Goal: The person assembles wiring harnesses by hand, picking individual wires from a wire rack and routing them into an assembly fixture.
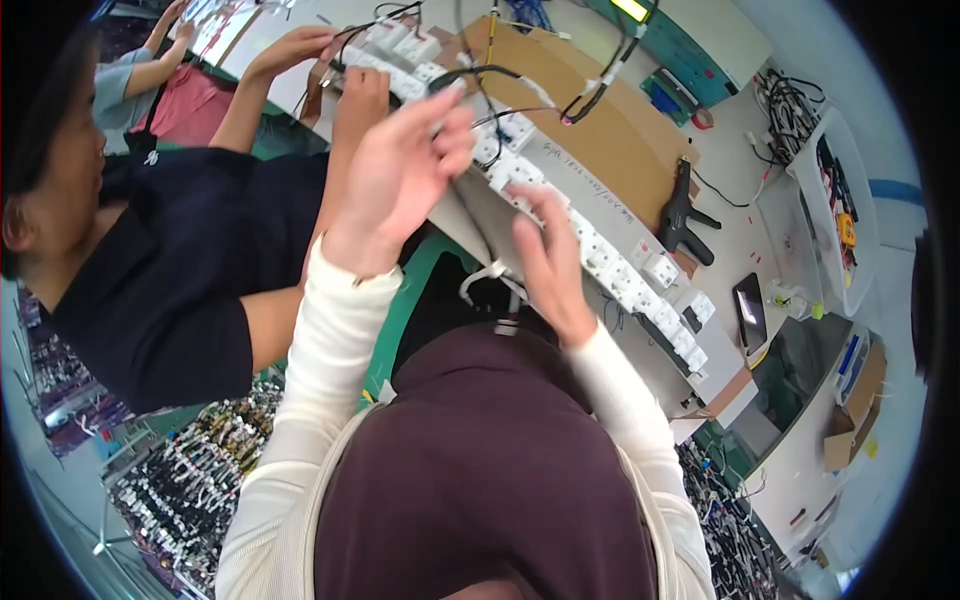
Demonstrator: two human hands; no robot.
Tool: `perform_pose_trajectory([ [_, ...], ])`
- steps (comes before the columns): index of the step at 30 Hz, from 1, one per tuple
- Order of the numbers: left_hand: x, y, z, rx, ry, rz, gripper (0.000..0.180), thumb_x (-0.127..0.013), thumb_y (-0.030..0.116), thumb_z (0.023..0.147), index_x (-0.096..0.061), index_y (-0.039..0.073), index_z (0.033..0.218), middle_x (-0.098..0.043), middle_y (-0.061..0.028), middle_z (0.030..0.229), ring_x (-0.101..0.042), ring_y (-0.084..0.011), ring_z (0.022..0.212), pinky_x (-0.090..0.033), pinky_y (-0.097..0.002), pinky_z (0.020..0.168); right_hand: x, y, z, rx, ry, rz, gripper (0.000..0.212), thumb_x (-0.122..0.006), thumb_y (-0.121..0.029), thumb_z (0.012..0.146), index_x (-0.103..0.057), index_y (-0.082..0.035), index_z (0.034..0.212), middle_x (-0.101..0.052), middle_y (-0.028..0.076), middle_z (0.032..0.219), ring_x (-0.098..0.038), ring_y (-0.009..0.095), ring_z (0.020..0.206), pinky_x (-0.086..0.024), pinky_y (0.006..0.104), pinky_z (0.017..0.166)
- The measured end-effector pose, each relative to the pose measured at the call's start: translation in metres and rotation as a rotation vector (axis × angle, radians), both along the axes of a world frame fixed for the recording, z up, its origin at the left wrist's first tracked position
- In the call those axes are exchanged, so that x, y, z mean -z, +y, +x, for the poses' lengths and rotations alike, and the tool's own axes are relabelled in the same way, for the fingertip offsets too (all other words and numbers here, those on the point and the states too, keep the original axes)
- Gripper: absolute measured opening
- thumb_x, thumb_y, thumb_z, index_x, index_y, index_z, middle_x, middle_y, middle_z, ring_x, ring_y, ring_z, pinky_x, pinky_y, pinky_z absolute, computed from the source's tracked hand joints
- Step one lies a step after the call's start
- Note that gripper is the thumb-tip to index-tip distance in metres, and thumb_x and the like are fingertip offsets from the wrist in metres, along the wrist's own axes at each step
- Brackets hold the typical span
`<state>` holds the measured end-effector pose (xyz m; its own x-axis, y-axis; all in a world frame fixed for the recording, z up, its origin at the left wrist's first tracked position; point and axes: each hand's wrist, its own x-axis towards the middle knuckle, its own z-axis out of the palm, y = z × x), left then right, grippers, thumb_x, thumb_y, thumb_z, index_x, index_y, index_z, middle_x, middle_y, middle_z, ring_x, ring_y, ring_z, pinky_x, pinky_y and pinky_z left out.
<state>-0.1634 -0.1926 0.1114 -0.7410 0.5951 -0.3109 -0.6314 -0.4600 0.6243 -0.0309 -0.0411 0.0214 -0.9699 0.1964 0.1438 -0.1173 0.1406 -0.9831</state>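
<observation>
My left hand (405, 165) is raised in front of a long board lined with white connector blocks (600, 250). Its fingers are loosely bent and somewhat blurred, and I see nothing held in them. Lower and to the right, my right hand (553, 265) has its thumb and fingers apart at the near edge of the blocks, with nothing visible between them. Whether its fingertips touch a block I cannot tell. A dark cable harness (510, 72) with pale wrapped sections runs over the far part of the board, beyond my left hand.
At my left, a co-worker in a dark shirt (200, 240) has both hands at the board's far end. Behind the blocks are a brown panel (620, 120), a black spring clamp (685, 215), a phone (748, 312) and a clear bin (845, 215). Cable bundles (200, 480) hang at lower left.
</observation>
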Motion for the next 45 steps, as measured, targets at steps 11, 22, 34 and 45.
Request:
perform_pose_trajectory([
  [11, 0.045, -0.024, 0.127, 0.591, 0.488, -0.305, 0.055, -0.062, 0.025, 0.098, -0.044, 0.001, 0.143, -0.056, -0.0097, 0.134, -0.054, -0.0199, 0.124, -0.046, -0.0377, 0.103, -0.064, 0.010, 0.011, 0.038, -0.305, -0.743, 0.057, -0.030, -0.050, 0.107, -0.052, -0.008, 0.075, -0.066, 0.015, 0.077, -0.056, 0.016, 0.058, -0.048, 0.0282, 0.059],
  [22, 0.072, -0.025, 0.141, 0.206, 0.508, -0.530, 0.014, -0.067, 0.012, 0.095, -0.069, -0.001, 0.101, -0.066, 0.0010, 0.079, -0.052, -0.0020, 0.064, -0.042, -0.0217, 0.057, -0.043, 0.018, 0.052, -0.255, -0.257, 0.116, 0.032, -0.062, -0.024, 0.098, -0.064, 0.001, 0.117, -0.063, 0.010, 0.109, -0.062, 0.017, 0.090, -0.049, 0.0315, 0.086],
  [34, 0.096, -0.035, 0.140, -0.048, 1.476, -1.053, 0.010, -0.073, 0.006, 0.083, -0.069, 0.005, 0.092, -0.063, -0.0033, 0.081, -0.063, -0.0215, 0.057, -0.048, -0.0310, 0.049, -0.027, -0.009, 0.064, -0.122, -0.430, 0.223, 0.014, -0.077, -0.004, 0.080, -0.069, 0.001, 0.090, -0.065, 0.008, 0.089, -0.066, 0.013, 0.072, -0.051, 0.0254, 0.060],
  [45, 0.133, -0.026, 0.150, -0.216, 1.157, -0.925, 0.013, -0.074, -0.003, 0.082, -0.063, -0.001, 0.089, -0.058, -0.0069, 0.073, -0.046, -0.0124, 0.048, -0.035, -0.0273, 0.046, 0.016, 0.017, 0.016, 0.215, 0.068, 0.186, 0.021, -0.062, 0.017, 0.078, -0.068, 0.004, 0.094, -0.064, 0.011, 0.100, -0.071, 0.020, 0.091, -0.061, 0.0290, 0.079],
])
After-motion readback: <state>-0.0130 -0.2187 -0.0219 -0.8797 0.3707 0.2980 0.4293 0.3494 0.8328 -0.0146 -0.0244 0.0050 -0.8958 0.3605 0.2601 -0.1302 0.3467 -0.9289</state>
